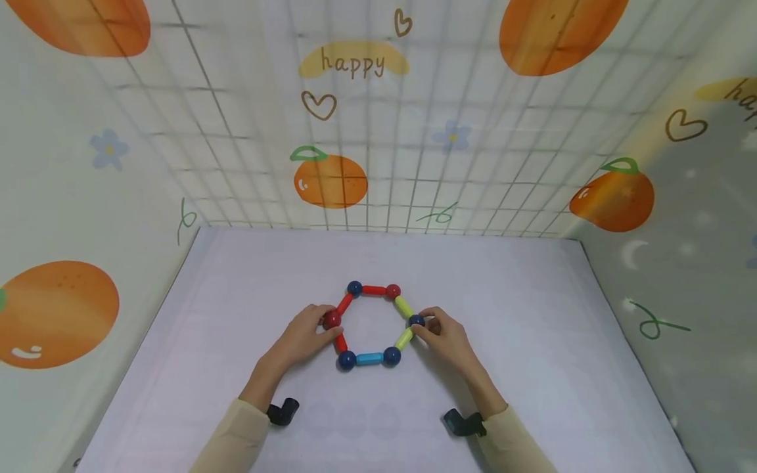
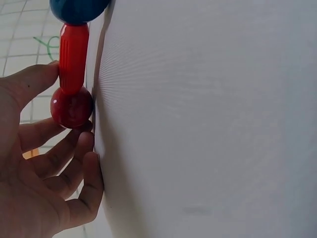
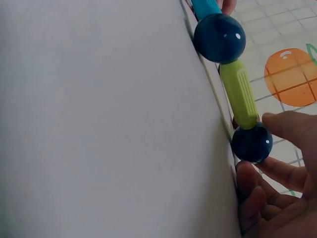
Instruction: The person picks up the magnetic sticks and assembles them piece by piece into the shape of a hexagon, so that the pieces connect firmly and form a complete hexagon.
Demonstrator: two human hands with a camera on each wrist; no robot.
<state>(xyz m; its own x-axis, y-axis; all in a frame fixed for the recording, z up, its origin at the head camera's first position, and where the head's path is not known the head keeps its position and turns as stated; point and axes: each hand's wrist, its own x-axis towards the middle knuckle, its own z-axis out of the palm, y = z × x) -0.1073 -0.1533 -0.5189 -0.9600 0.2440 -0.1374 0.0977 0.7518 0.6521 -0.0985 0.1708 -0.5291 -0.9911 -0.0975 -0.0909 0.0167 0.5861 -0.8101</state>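
A ring of coloured rods and balls lies flat on the table, shaped like a hexagon. My left hand (image 1: pixel 307 335) holds the red ball (image 1: pixel 332 319) at its left corner between thumb and fingers, the thumb near the lower red rod (image 2: pixel 73 57). At the opposite corner, my right hand (image 1: pixel 445 335) pinches a dark blue ball (image 3: pixel 252 143) joined to yellow-green rods (image 1: pixel 404 339). Dark blue balls (image 1: pixel 347 360) and a light blue rod (image 1: pixel 369 359) form the near side. Along the far side, a red rod (image 1: pixel 374 290) links a dark blue ball (image 1: pixel 354 288) and a red ball (image 1: pixel 393 292).
The ring rests on a white tabletop (image 1: pixel 503 282). Behind it stands a grid (image 1: pixel 384 197) covered by a sheet printed with oranges, and printed sheets hang at both sides. Black wrist cameras (image 1: pixel 284 412) are worn at both sleeve ends.
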